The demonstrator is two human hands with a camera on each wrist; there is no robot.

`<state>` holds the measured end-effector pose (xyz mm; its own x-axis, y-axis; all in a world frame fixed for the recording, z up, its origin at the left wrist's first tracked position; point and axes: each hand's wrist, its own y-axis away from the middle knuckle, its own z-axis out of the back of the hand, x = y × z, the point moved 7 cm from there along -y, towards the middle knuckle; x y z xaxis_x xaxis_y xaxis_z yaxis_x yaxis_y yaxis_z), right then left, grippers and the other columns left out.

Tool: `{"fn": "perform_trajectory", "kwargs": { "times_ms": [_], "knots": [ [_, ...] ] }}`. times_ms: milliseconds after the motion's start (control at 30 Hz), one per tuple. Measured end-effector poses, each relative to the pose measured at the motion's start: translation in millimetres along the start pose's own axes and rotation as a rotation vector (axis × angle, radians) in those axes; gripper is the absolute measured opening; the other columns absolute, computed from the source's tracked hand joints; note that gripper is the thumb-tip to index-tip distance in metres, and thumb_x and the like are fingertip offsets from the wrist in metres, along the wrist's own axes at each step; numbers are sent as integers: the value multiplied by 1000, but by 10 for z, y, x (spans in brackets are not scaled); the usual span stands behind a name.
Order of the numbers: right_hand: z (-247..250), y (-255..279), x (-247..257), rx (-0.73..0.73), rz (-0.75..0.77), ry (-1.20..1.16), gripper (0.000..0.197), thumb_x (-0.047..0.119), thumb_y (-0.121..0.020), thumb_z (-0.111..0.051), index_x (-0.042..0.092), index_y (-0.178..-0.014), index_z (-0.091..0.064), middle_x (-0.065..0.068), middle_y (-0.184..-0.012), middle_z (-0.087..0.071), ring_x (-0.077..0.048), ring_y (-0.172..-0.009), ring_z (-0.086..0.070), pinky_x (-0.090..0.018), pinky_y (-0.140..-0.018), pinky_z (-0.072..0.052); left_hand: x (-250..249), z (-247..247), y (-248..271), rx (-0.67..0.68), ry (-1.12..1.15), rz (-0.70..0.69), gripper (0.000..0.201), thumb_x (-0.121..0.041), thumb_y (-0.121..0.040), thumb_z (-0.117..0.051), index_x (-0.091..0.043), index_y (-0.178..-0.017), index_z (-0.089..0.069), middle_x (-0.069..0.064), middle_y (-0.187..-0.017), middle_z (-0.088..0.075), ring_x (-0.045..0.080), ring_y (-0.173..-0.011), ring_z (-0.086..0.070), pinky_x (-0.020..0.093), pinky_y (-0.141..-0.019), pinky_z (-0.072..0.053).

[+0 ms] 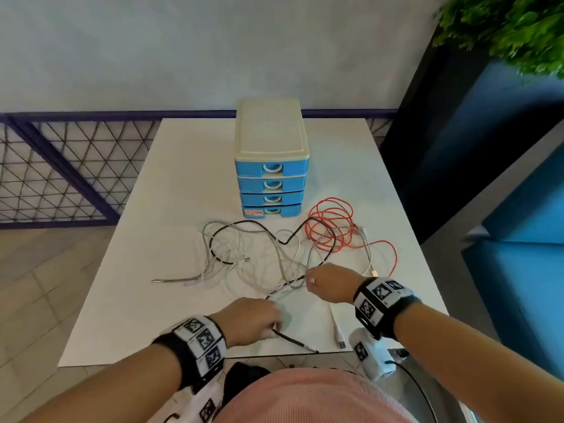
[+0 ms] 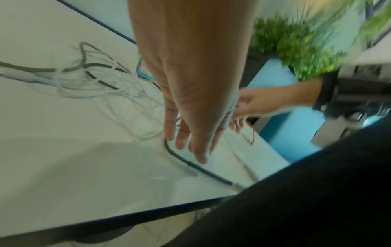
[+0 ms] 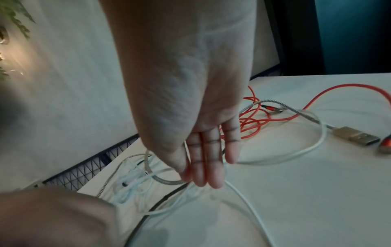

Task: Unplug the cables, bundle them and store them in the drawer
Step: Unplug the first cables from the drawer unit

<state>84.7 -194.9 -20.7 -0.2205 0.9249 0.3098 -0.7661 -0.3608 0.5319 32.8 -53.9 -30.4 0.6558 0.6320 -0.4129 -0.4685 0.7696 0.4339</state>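
Several loose cables lie tangled on the white table [image 1: 146, 315]: a coiled red cable [image 1: 329, 215], a black cable [image 1: 293, 340], a white cable [image 1: 335, 328] and a braided grey cable [image 1: 207, 261]. Behind them stands a blue drawer unit [image 1: 270, 184] with all its drawers closed. My left hand [image 1: 274, 319] hovers near the front edge, fingers straight [image 2: 182, 138], just over the black cable [image 2: 203, 170]. My right hand [image 1: 311, 280] reaches into the tangle, its straight fingertips [image 3: 203, 175] touching the braided cable [image 3: 165, 181] and white cable [image 3: 249, 202]. Neither hand grips anything.
A gold USB plug [image 3: 355, 136] lies right of my right hand beside the red cable [image 3: 317, 98]. A green plant [image 1: 512, 29] and blue seating [image 1: 518, 209] stand to the right of the table. A mesh railing [image 1: 61, 172] runs behind on the left.
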Motion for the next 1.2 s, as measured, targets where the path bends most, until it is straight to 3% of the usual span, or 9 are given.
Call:
{"fn": "perform_trajectory", "kwargs": {
  "times_ms": [200,367,500,667,833,900,967,1100,1200],
  "knots": [
    [138,37,202,-1,89,-143,21,17,-95,-43,14,-101,-63,-9,-114,-67,-24,-101,-60,-35,-89,-47,56,-144,-247,42,-204,-108,10,-20,-89,-57,-16,-96,-50,2,-111,-48,19,-104,-47,32,-65,-37],
    [482,64,88,-142,46,-520,27,1,-91,-40,7,-99,-65,-2,-80,-68,-13,-69,-65,-18,-63,-47,139,282,-230,-29,468,25,6,-16,-93,-50,-20,-91,-53,-7,-86,-68,6,-80,-59,26,-77,-45],
    [840,55,-101,-222,-56,-918,22,1,-95,-44,7,-104,-64,-3,-82,-68,-7,-62,-65,-13,-47,-41,255,1113,-103,-439,904,6,15,-9,-101,-36,-13,-89,-44,-4,-67,-68,12,-69,-64,24,-72,-50],
    [1287,100,315,-283,146,-1290,29,40,-98,-46,27,-120,-60,2,-117,-67,-15,-110,-63,-33,-91,-49,282,1865,23,-773,1189,24,14,-18,-102,-34,-12,-93,-42,5,-63,-51,16,-53,-55,29,-65,-56],
    [1835,63,735,-701,296,-1266,31,20,-105,-34,-1,-107,-58,-15,-102,-69,-20,-90,-67,-23,-77,-54,142,1882,-100,-671,1203,-54,36,-33,-101,-33,-13,-78,-52,-2,-54,-48,13,-49,-45,30,-64,-53],
    [2033,42,744,-777,333,-1476,26,17,-105,-33,6,-92,-51,-9,-73,-67,-20,-67,-67,-30,-67,-56,180,1723,-139,-593,1181,-61,39,-31,-102,-32,-12,-73,-50,-6,-51,-45,12,-49,-46,24,-61,-49],
    [2251,62,635,-861,313,-1580,25,19,-104,-32,12,-84,-47,1,-55,-45,-13,-42,-47,-27,-45,-45,291,1473,-132,-526,1073,-17,36,-26,-102,-33,-13,-72,-48,-9,-55,-47,10,-56,-52,21,-65,-49],
    [2589,172,347,-1030,260,-1653,26,18,-100,-34,16,-78,-46,8,-49,-28,-7,-38,-20,-17,-37,-17,498,967,-93,-364,803,137,31,-19,-102,-34,-20,-76,-51,-4,-81,-62,-4,-76,-57,9,-79,-43],
    [2671,205,294,-1052,251,-1453,29,20,-101,-36,17,-76,-51,9,-46,-31,-6,-36,-25,-19,-37,-21,586,987,-99,-411,825,170,34,-18,-102,-33,-17,-73,-51,-4,-74,-63,13,-80,-61,21,-86,-48]
  ]
}}
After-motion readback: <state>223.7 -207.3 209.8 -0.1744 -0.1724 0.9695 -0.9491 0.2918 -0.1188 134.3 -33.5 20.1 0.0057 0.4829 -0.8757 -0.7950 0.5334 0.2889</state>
